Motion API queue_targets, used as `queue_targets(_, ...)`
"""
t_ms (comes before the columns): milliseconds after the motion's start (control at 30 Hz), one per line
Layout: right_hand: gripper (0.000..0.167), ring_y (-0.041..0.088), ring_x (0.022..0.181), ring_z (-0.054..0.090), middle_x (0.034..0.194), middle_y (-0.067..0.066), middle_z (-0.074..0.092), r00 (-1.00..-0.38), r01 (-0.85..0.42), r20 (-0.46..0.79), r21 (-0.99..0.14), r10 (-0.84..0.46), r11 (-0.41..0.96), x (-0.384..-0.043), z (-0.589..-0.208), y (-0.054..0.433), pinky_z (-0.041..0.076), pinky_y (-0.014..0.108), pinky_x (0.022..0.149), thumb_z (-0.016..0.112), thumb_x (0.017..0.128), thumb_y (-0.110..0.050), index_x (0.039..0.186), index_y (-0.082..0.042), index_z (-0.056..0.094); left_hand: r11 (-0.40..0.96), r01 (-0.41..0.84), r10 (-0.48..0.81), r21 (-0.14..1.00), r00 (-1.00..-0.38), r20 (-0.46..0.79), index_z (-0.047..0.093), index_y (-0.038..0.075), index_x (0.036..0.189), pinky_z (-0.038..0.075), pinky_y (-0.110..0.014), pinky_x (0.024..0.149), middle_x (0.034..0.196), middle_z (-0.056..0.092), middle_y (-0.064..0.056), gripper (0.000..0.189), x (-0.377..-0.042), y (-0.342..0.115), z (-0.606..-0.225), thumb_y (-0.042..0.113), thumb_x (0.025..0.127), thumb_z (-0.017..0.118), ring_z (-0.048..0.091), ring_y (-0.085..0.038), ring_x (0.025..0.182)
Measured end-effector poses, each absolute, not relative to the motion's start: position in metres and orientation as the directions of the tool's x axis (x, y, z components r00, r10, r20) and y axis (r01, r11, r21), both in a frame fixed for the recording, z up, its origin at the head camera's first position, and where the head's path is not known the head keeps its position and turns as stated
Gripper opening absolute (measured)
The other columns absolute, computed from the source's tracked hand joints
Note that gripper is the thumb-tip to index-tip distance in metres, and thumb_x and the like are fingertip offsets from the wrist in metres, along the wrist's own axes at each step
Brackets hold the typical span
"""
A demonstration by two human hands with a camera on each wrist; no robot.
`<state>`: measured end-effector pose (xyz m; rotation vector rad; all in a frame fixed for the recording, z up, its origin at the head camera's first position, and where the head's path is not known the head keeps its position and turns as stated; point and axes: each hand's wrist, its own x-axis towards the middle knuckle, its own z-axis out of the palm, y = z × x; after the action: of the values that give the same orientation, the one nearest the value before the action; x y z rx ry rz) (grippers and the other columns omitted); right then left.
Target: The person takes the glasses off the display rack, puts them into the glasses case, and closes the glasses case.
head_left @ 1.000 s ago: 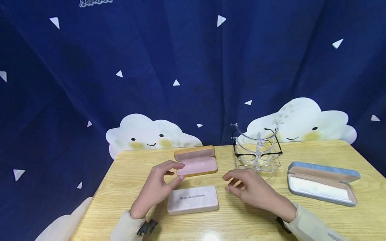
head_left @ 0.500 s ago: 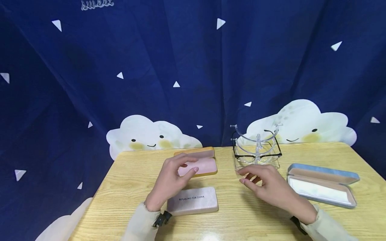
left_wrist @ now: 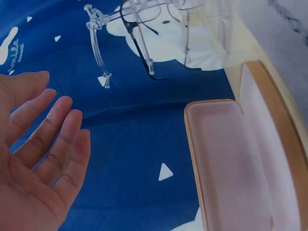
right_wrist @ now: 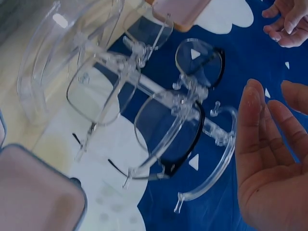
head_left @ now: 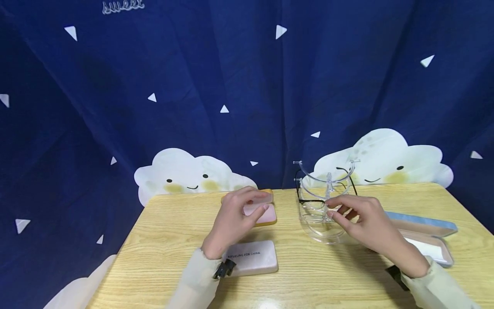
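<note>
A clear tiered stand (head_left: pixel 329 177) stands at the back right of the table, bearing black-browed glasses (right_wrist: pixel 198 132) and, on the tier below, thin-rimmed glasses (right_wrist: pixel 69 96). My right hand (head_left: pixel 366 221) is in front of it, fingers loosely bent, overlapping the black-browed pair's right lens in the head view. In the right wrist view that hand holds nothing, a gap between thumb and fingers. My left hand (head_left: pixel 235 221) hovers with relaxed fingers before an open orange glasses case (head_left: pixel 266 221) with pink lining, hiding its left part. It grips nothing.
Below my left wrist lies a shut pale glasses case (head_left: pixel 256 259) lettered "REFUELING FOR CHINA". An open blue glasses case (head_left: pixel 428 223) with a white cloth (head_left: pixel 424 249) inside is partly behind my right hand. A navy curtain (head_left: pixel 247 77) hangs behind the wooden table (head_left: pixel 154 257).
My right hand has moved right and up to the front of the stand. My left hand has moved right and up, over the orange case. The glasses and cases have stayed put.
</note>
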<state>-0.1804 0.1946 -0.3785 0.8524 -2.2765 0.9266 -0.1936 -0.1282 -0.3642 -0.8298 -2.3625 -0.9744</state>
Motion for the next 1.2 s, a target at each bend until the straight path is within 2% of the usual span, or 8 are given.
queue_targets(200,0.031,-0.007,0.070,0.066,0.088,0.001,0.081,-0.632,-0.724,0.704,-0.384,-0.326,0.574,-0.185,-0.372,0.204,0.054,0.009,0.058,0.082,0.076,0.010,0.098,-0.013,0.078,0.576,0.659,0.349,0.484,-0.734,0.583,0.080,0.014,0.113,0.061,-0.029,0.086,0.110,0.079,0.003,0.021,-0.198,-0.116,-0.360,0.016,0.092,0.079,0.076,-0.010,0.100)
queue_targets(333,0.031,-0.013,0.071,0.064,0.085,0.002,0.080,-0.620,-0.718,0.729,-0.379,-0.290,0.583,-0.188,-0.369,0.212,0.053,0.008,0.058,0.084,0.074,0.010,0.096,-0.011,0.079,0.556,0.666,0.370,0.498,-0.734,0.569,0.079,0.014,0.114,0.063,-0.029,0.084,0.108,0.079,0.002,0.022,-0.200,-0.106,-0.356,0.017,0.092,0.078,0.075,-0.011,0.098)
queue_targets(500,0.030,-0.019,0.072,0.060,0.083,0.002,0.080,-0.627,-0.691,0.738,-0.379,-0.250,0.616,-0.192,-0.367,0.221,0.052,0.007,0.058,0.084,0.074,0.009,0.095,-0.011,0.079,0.542,0.659,0.383,0.521,-0.746,0.545,0.079,0.014,0.115,0.063,-0.030,0.086,0.109,0.079,0.002,0.022,-0.203,-0.092,-0.353,0.016,0.093,0.078,0.074,-0.011,0.099)
queue_targets(667,0.029,-0.019,0.071,0.059,0.084,0.003,0.080,-0.636,-0.664,0.734,-0.365,-0.237,0.653,-0.197,-0.364,0.231,0.051,0.006,0.058,0.083,0.075,0.009,0.096,-0.011,0.080,0.537,0.648,0.383,0.540,-0.758,0.528,0.079,0.015,0.116,0.062,-0.025,0.080,0.106,0.079,0.002,0.022,-0.207,-0.080,-0.348,0.016,0.093,0.078,0.074,-0.012,0.098)
queue_targets(867,0.026,-0.012,0.063,0.054,0.077,-0.003,0.075,-0.678,-0.611,0.689,-0.333,-0.257,0.718,-0.203,-0.363,0.246,0.046,0.008,0.054,0.080,0.080,0.006,0.097,-0.013,0.080,0.568,0.572,0.421,0.592,-0.820,0.389,0.078,0.014,0.119,0.061,-0.025,0.078,0.109,0.080,-0.001,0.023,-0.216,-0.069,-0.345,0.015,0.095,0.074,0.075,-0.013,0.097)
queue_targets(1033,0.025,-0.010,0.060,0.050,0.069,-0.011,0.068,-0.705,-0.587,0.642,-0.290,-0.302,0.756,-0.209,-0.367,0.259,0.041,0.012,0.052,0.080,0.079,0.005,0.096,-0.015,0.080,0.603,0.527,0.448,0.598,-0.845,0.293,0.078,0.013,0.116,0.061,-0.023,0.078,0.106,0.081,-0.003,0.022,-0.222,-0.062,-0.346,0.011,0.095,0.073,0.077,-0.013,0.091)
queue_targets(1200,0.027,-0.011,0.061,0.050,0.077,-0.006,0.075,-0.713,-0.576,0.617,-0.246,-0.332,0.779,-0.215,-0.371,0.270,0.038,0.015,0.050,0.081,0.079,0.004,0.099,-0.015,0.082,0.664,0.492,0.424,0.563,-0.868,0.259,0.080,0.018,0.114,0.056,-0.021,0.075,0.100,0.081,-0.001,0.025,-0.227,-0.056,-0.347,0.007,0.093,0.075,0.076,-0.010,0.084)
